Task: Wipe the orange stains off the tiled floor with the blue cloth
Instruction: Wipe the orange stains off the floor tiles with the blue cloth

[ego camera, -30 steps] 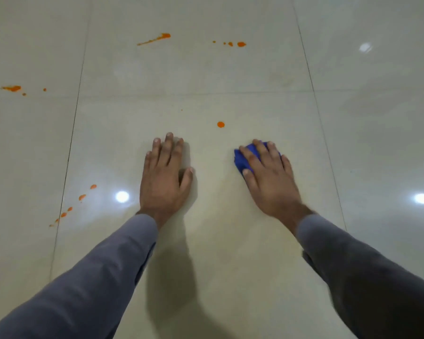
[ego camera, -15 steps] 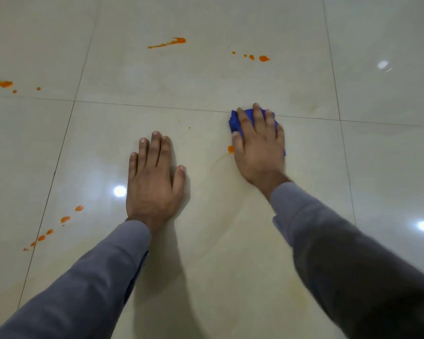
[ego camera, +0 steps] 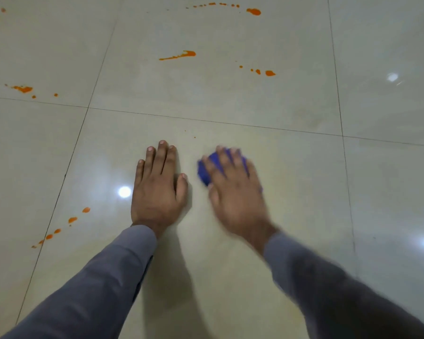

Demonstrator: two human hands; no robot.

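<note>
My right hand [ego camera: 234, 189] presses the bunched blue cloth [ego camera: 206, 171] flat against the cream floor tile [ego camera: 291, 192]; the hand is blurred by motion and covers most of the cloth. My left hand [ego camera: 157, 187] rests palm down on the same tile, fingers straight, just left of the cloth. Orange stains lie around: a streak [ego camera: 179, 55] ahead, drops [ego camera: 267, 72] ahead to the right, a blob [ego camera: 253, 11] at the top, a patch [ego camera: 22, 88] far left, and a line of drops [ego camera: 61, 227] at the left. Two tiny specks [ego camera: 194, 137] sit just beyond my fingers.
Glossy tiles with thin grout lines [ego camera: 206, 119] fill the view. Ceiling lights reflect as bright spots [ego camera: 124, 192] on the floor. My grey sleeves [ego camera: 96, 289] reach in from the bottom edge.
My right hand has slid the cloth back toward me and to the left, over the spot where an orange drop lay; that drop no longer shows. The left hand stayed planted.
</note>
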